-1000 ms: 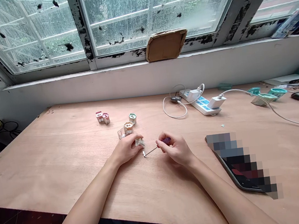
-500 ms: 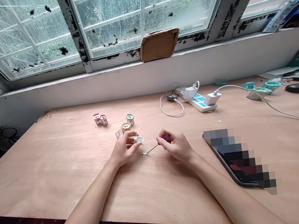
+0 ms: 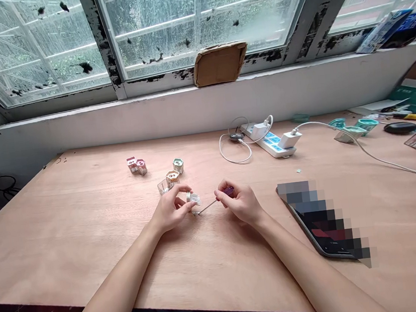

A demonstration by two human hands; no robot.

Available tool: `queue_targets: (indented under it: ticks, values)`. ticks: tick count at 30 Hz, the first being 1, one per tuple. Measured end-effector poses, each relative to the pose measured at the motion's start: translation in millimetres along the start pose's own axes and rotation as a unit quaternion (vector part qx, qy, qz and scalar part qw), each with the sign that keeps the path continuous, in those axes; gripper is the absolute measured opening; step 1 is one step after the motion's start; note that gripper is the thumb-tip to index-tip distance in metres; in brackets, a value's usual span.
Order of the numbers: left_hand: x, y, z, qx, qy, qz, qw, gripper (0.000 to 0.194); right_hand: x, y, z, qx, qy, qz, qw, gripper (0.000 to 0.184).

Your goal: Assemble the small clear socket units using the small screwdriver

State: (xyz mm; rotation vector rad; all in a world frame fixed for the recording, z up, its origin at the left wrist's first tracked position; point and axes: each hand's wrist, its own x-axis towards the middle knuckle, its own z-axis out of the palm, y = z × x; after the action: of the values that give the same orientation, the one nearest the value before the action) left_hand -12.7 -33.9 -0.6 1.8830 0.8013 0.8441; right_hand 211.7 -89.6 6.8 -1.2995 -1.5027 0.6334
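Right hand (image 3: 240,205) closed on the purple handle of a small screwdriver (image 3: 211,205), its thin shaft lying nearly level, angling left and slightly down, tip just beside the small clear plastic housing (image 3: 194,198) that the left hand (image 3: 171,211) pinches, so the housing sits nearer that hand.

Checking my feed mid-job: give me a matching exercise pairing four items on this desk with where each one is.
Items:
1. Purple-handled screwdriver
2. Small clear plastic part
3. Power strip
4. Cardboard square

Places:
A. Propped on the window sill
B. In the right hand
C. On the table, with white chargers plugged in
D. In the left hand

Pairs: 1-B, 2-D, 3-C, 4-A
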Motion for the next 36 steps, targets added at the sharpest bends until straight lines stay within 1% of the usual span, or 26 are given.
queue_targets:
  ticks: [5, 13, 22, 28, 36]
  values:
    - [-2, 2, -1.5, -0.010, -0.008, -0.002, 1.000, 0.031, 1, 2, 0, 0.002, 0.000, 0.000, 1.000, 0.020]
    - [-3, -4, 0.0, -0.012, -0.019, -0.011, 1.000, 0.032, 2, 4, 0, 0.010, -0.001, 0.000, 1.000, 0.020]
    - [0, 1, 0.5, 0.006, -0.026, -0.014, 1.000, 0.032, -2, 2, 2, 0.031, 0.027, 0.002, 0.999, 0.026]
    - [0, 3, 0.4, 0.014, -0.037, -0.002, 0.999, 0.031, -2, 6, 3, 0.025, 0.015, 0.006, 1.000, 0.025]
    - [-1, 6, -0.4, 0.006, -0.035, -0.011, 0.999, 0.032, -1, 3, 4, 0.006, 0.010, -0.006, 1.000, 0.024]
